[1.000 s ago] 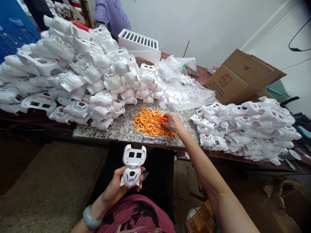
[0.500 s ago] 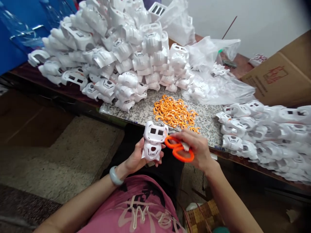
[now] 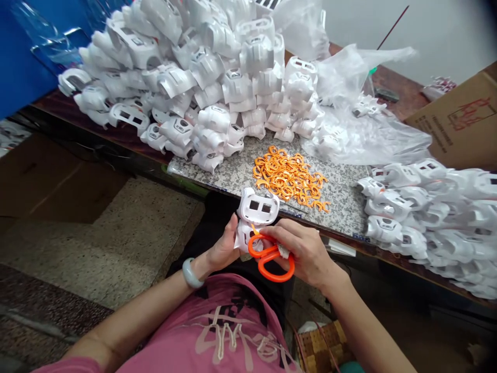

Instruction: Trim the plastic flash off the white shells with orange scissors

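I hold one white shell (image 3: 258, 207) above my lap, just in front of the stone slab (image 3: 229, 176), my left hand (image 3: 223, 246) clamped on it. My right hand (image 3: 306, 251) has its fingers closed around one pair of scissors (image 3: 267, 255); two loops show, the blades hidden. One orange piece (image 3: 254, 228) meets the shell at my right fingertips. I see one orange heap (image 3: 289, 178) and two shell piles, uncountable through overlap. One cardboard box (image 3: 462, 124) is cut off.
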`<state>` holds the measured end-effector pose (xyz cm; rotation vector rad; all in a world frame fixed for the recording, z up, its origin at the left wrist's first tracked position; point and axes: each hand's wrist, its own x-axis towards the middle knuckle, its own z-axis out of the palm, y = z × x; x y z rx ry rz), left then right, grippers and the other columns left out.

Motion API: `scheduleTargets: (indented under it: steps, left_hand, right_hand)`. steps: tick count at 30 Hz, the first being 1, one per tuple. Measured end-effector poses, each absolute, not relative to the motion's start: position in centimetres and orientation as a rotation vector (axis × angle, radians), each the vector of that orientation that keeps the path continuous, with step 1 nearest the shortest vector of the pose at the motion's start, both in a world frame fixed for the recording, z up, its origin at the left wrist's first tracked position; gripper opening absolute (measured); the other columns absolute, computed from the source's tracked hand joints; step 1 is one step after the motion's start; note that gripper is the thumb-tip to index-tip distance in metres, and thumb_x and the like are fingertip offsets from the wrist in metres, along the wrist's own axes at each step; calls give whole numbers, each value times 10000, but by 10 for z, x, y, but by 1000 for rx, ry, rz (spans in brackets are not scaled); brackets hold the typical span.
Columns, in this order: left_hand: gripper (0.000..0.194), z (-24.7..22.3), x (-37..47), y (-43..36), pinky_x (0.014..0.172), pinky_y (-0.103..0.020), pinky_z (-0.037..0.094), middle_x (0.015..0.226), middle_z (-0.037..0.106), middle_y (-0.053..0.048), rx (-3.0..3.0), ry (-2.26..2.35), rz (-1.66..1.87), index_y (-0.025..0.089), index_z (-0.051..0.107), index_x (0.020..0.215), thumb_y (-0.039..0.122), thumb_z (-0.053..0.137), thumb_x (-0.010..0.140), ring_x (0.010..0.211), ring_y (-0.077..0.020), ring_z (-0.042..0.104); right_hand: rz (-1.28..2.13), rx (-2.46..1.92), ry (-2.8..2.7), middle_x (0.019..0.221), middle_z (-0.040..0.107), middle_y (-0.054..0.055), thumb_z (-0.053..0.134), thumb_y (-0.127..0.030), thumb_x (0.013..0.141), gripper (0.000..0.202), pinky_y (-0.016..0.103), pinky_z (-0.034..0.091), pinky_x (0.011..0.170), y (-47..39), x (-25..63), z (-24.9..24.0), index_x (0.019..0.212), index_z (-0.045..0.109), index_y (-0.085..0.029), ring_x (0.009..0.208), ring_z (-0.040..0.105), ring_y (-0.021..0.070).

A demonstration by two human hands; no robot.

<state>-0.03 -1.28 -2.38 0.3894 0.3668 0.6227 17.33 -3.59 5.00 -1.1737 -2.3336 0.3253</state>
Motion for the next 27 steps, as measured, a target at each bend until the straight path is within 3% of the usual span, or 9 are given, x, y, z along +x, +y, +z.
scheduleTargets:
  steps: [8, 16, 27]
  left_hand:
    - [750, -23, 0, -14, 972, -391, 397, 1067, 688, -151, 358, 338, 613, 98, 554, 1254, 683, 442, 798, 1109, -304, 572]
    - [722, -26, 0, -15, 1002, -395, 376, 1113, 672, -144, 349, 350, 635, 114, 580, 1229, 681, 438, 806, 1158, -293, 534]
    - [775, -23, -2, -16, 910, -384, 438, 1044, 691, -136, 379, 412, 560, 128, 605, 1202, 742, 413, 768, 1034, -294, 602]
  right_hand:
    - [289, -1253, -2416, 945, 645, 104, 451, -208, 885, 255, 256, 466, 648, -37, 171, 51, 1092, 579, -130, 818, 593, 179]
    - [284, -1237, -2341, 855, 629, 91, 455, -218, 896, 266, 240, 453, 607, -40, 170, 50, 1107, 577, -113, 756, 582, 165]
    - [226, -1199, -2336, 690, 548, 32, 424, -194, 922, 280, 224, 343, 494, -52, 169, 57, 1160, 534, -97, 597, 470, 122]
